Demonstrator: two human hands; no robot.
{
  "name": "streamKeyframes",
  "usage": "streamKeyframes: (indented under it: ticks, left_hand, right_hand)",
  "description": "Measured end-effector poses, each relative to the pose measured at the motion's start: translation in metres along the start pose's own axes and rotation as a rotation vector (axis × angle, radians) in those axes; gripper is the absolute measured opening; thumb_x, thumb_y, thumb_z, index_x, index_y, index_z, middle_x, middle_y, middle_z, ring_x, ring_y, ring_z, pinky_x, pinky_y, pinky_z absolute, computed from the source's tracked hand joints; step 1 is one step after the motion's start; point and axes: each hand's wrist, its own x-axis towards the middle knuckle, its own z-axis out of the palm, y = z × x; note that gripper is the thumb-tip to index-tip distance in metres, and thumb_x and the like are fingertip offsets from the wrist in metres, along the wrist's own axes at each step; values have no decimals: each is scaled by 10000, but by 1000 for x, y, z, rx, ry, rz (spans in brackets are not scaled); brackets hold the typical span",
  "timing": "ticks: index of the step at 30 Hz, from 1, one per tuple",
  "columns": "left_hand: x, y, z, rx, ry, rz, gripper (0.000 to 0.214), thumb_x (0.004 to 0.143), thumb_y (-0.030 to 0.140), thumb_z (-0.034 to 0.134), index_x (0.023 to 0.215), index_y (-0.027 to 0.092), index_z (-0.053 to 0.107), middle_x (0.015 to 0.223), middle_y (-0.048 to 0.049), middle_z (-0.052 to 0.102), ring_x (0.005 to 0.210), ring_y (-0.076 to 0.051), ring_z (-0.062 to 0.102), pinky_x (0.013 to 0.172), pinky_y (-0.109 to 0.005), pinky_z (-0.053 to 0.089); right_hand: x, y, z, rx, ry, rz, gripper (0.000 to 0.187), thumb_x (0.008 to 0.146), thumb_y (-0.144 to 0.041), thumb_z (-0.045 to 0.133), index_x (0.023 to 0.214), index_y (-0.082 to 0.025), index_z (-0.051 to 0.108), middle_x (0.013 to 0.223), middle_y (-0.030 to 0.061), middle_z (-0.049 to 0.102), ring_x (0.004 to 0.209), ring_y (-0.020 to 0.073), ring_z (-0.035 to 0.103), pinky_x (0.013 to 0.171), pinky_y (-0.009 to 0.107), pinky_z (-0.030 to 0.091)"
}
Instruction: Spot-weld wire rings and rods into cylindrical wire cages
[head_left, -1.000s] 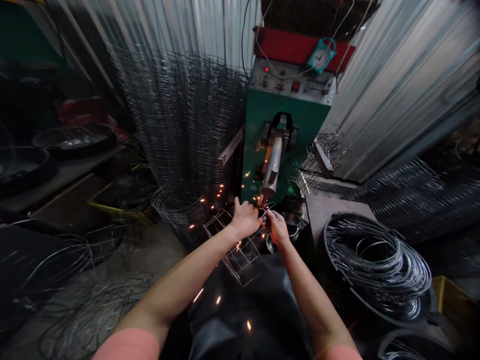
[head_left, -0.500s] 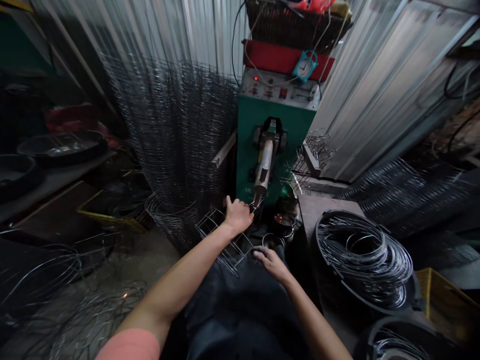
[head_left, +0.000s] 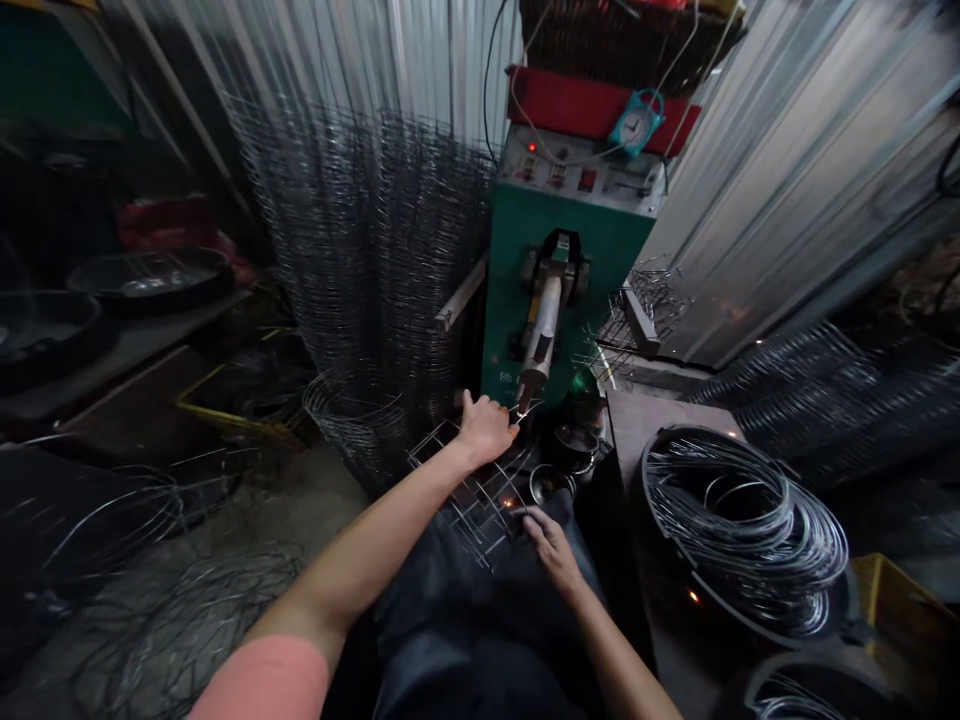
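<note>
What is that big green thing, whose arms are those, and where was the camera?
There's no robot here! Those are a person's own bare arms, and the camera is worn on that person's head, looking forward and down.

The green machine looks like a spot welder, with a thick metal arm sticking out. A teal clock is near its top.

The left hand holds a wire frame near the arm's tip. The right hand is at the frame's edge; it's too dark there to tell whether it grips it.

On the table to the right is a round tub full of wire loops. Tiny orange dots, like sparks, glow here and there.
</note>
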Motion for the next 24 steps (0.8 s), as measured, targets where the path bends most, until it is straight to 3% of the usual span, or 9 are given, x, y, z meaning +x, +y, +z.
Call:
streamKeyframes:
  ticks: [4, 6, 8, 10, 13, 16, 19, 22, 24]
  left_hand:
    - [-38, -14, -16, -116, 8, 94, 623, 831, 562, 344, 1263, 128, 462, 1072, -144, 609, 1056, -284, 497, 995, -611, 171]
    - [-76, -26, -19, -170, 84, 151, 789, 779, 642, 365, 1375, 130, 286, 1228, -164, 520, 1158, -283, 436, 1027, -576, 164]
    - [-120, -38, -14, -178, 170, 224, 888, 687, 693, 463, 1372, 152, 301, 1302, -168, 457, 1225, -294, 378, 1058, -525, 155]
    - [-160, -46, 0, -147, 201, 370, 818, 642, 673, 542, 1311, 221, 408, 1298, -149, 466, 1240, -319, 366, 1060, -552, 120]
    - [-199, -44, 25, -66, 223, 525, 602, 722, 463, 595, 1276, 291, 434, 1310, -128, 456, 1248, -312, 370, 1035, -616, 84]
    - [-209, -37, 39, -18, 275, 521, 542, 760, 276, 574, 1278, 324, 421, 1281, -104, 465, 1225, -284, 405, 1036, -624, 89]
    - [-209, -37, 43, -79, 379, 570, 501, 746, 219, 583, 1214, 362, 476, 1185, -60, 479, 1116, -233, 493, 1056, -549, 211]
    - [-209, -44, 48, -239, 449, 666, 477, 670, 267, 674, 1114, 368, 532, 1119, -45, 457, 1024, -221, 523, 1003, -481, 361]
    - [-209, -46, 51, -356, 448, 604, 526, 597, 299, 734, 1083, 355, 539, 1128, -54, 443, 1038, -257, 505, 949, -481, 418]
  right_hand:
    - [-19, -24, 3, 47, 58, 16, 347, 823, -513, 477, 862, -214, 649, 633, 7, 580, 590, 164, 539, 590, 275, 444]
    - [-24, -38, 1, 80, 125, 49, 344, 807, -513, 499, 841, -205, 649, 605, 2, 565, 537, 145, 507, 522, 253, 424]
    - [-26, -53, -3, 139, 199, 86, 336, 782, -509, 537, 819, -194, 648, 600, 3, 566, 526, 135, 499, 494, 238, 416]
    - [-24, -68, -7, 253, 251, 126, 331, 769, -498, 560, 831, -184, 641, 590, 0, 566, 502, 120, 497, 459, 218, 400]
    - [-21, -88, -6, 432, 269, 184, 321, 761, -469, 580, 871, -171, 626, 563, -12, 554, 447, 92, 482, 378, 171, 317]
    - [-25, -102, 2, 524, 238, 205, 312, 743, -445, 599, 861, -158, 627, 549, -15, 551, 426, 77, 475, 343, 147, 248]
    - [-34, -109, 8, 506, 157, 184, 337, 765, -469, 556, 868, -159, 638, 562, -11, 570, 429, 82, 487, 365, 160, 302]
    - [-48, -105, -12, 207, 147, 38, 326, 786, -469, 536, 888, -184, 658, 678, 9, 634, 600, 132, 582, 552, 234, 453]
    - [-67, -92, -47, -178, 310, -15, 250, 779, -410, 576, 902, -212, 666, 823, 22, 669, 803, 180, 608, 733, 284, 457]
